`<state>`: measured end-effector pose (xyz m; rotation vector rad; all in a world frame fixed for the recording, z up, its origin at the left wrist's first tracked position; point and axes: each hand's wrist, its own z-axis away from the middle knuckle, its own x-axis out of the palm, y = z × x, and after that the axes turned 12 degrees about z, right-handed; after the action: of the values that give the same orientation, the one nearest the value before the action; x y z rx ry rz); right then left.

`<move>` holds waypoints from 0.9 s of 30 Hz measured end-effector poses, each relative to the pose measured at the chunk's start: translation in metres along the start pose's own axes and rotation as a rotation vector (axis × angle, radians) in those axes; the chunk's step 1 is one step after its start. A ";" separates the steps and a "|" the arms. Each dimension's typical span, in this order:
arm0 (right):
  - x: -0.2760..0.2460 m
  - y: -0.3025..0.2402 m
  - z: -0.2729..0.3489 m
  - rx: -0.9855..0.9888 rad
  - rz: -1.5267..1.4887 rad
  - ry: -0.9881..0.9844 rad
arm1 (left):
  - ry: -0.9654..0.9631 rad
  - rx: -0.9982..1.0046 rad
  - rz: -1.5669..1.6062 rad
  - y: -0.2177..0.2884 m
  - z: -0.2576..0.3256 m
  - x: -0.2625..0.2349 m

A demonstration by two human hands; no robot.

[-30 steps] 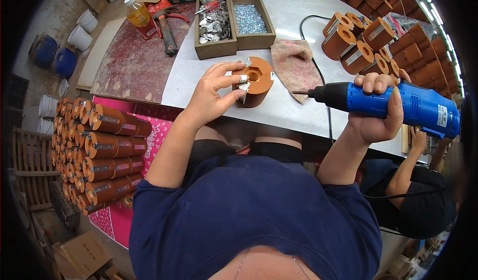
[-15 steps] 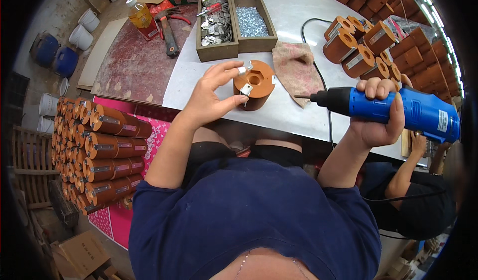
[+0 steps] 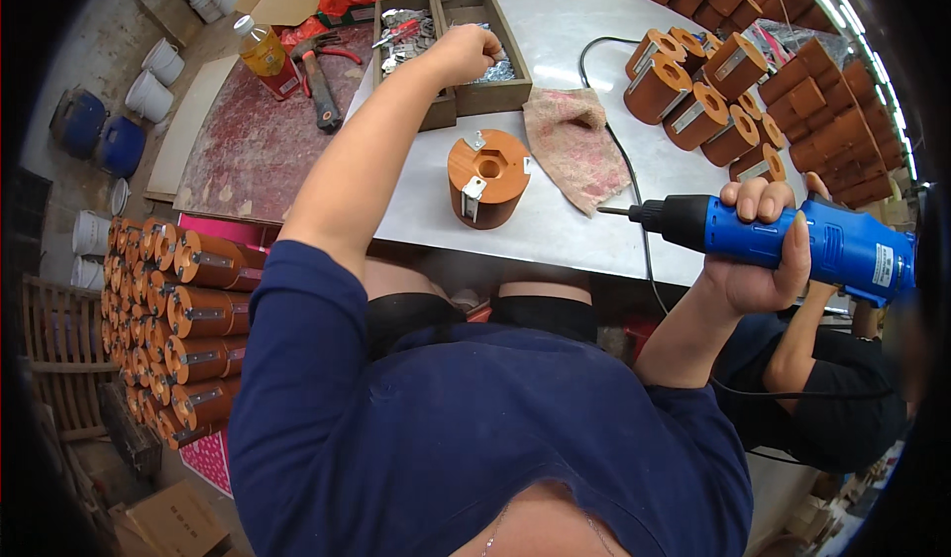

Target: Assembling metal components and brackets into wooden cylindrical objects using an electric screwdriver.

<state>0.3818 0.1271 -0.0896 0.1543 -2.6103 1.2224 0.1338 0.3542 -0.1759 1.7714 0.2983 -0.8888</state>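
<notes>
My left hand [image 3: 466, 54] reaches into the right compartment of a wooden box [image 3: 510, 97], fingers curled down at the small silver screws [image 3: 505, 69]. What lies between its fingertips is hidden. My right hand [image 3: 745, 282] grips a blue electric screwdriver [image 3: 837, 240], whose thin bit points left above the table. Upright on the white tabletop stands a round brown wooden block [image 3: 503, 161] with a hexagonal recess and hole in its top. Silver metal clips [image 3: 475, 189] sit at its rim. Neither hand touches the block.
A pinkish cloth [image 3: 575, 146] and black cable lie right of the block. Finished-looking brown cylinders [image 3: 657, 89] stand at the back right; more are stacked [image 3: 208, 309] at left. A hammer [image 3: 323, 101] and a bottle [image 3: 265, 52] are back left. Another person's arm [image 3: 792, 354] shows at right.
My left hand has left the block and moved up and away into the screw compartment. The right hand still holds the screwdriver in nearly the same place. The view has shifted slightly.
</notes>
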 end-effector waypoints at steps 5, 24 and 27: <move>-0.010 -0.003 0.002 -0.036 -0.013 0.045 | -0.243 -0.012 -0.455 -0.008 -0.028 0.023; -0.036 -0.008 0.015 0.048 -0.071 0.133 | -0.240 -0.159 -0.533 -0.035 -0.059 0.042; -0.034 -0.011 0.015 0.048 -0.069 0.170 | -0.274 -0.158 -0.500 -0.030 -0.053 0.039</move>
<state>0.4137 0.1085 -0.0998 0.1408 -2.4122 1.2184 0.1655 0.4051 -0.2172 1.4257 0.6288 -1.4055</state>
